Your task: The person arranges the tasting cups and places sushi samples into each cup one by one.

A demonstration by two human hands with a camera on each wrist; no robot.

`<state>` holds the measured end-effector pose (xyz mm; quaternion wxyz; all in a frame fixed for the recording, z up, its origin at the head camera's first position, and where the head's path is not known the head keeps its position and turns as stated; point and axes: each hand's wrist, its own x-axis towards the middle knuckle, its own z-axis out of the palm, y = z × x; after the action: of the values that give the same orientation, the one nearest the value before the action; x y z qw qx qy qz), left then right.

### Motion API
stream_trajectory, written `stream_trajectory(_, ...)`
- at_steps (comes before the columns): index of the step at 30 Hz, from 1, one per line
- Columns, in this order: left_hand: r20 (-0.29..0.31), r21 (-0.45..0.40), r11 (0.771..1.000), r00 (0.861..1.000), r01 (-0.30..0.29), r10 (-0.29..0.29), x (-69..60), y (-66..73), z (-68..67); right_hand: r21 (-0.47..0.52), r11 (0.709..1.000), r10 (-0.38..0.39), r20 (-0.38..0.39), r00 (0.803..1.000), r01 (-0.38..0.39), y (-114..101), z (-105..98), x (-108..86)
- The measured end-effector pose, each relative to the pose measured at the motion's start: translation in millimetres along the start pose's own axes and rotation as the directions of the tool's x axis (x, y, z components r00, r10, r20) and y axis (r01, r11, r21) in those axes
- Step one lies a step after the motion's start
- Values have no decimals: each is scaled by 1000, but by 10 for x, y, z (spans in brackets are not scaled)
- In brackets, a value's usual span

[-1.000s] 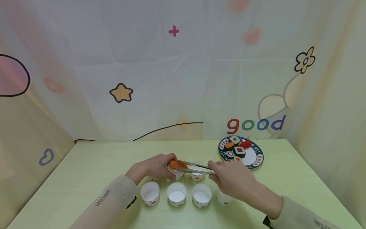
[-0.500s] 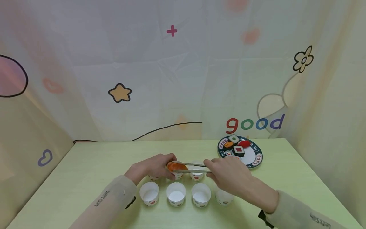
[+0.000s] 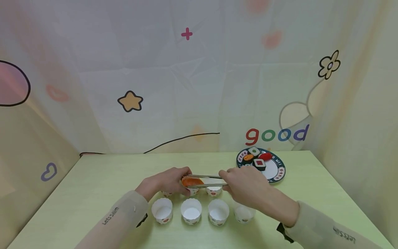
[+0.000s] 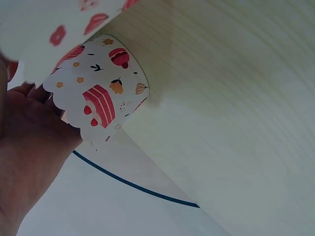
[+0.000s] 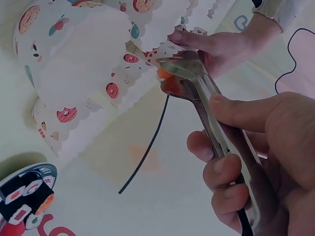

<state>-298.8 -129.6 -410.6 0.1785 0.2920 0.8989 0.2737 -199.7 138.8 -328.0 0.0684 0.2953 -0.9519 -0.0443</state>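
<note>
In the head view my left hand (image 3: pixel 169 180) grips a white paper baking cup (image 3: pixel 193 191) in the back row, thumb on its near side and fingers on its far side. An orange striped piece, like toy salmon sushi (image 3: pixel 192 181), is at that cup's mouth. My right hand (image 3: pixel 248 185) holds metal tongs (image 3: pixel 211 186), whose two arms lie on either side of the orange piece. The right wrist view has the tongs (image 5: pixel 211 105) with my fingers curled round them and a bit of orange at their tips. How firmly they pinch it is unclear.
A front row of white paper cups (image 3: pixel 191 211) stands nearer me, its rightmost cup (image 3: pixel 244 213) partly behind my right hand. Another back-row cup (image 3: pixel 214 191) sits under the tongs. Behind, at right, a dark-rimmed plate (image 3: pixel 281 171) holds several toy sushi pieces (image 3: pixel 259 164).
My right hand has shifted a little to the left and away from me with the tongs, and the orange piece has turned slightly. My left hand has stayed at the cup.
</note>
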Motion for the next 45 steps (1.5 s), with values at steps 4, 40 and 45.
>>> stream_trajectory(4,9,-20,1000,1000,16,-16,4,-9,0,8,1000,6,-12,1000,-6,9,-1,4)
stream_trajectory(40,4,47,998,999,49,-49,2,28,12,119,990,78,-12,997,-76,112,-116,-57)
stream_trajectory(45,5,57,997,999,49,-49,-8,47,19,157,983,101,-39,994,-94,228,-131,-114)
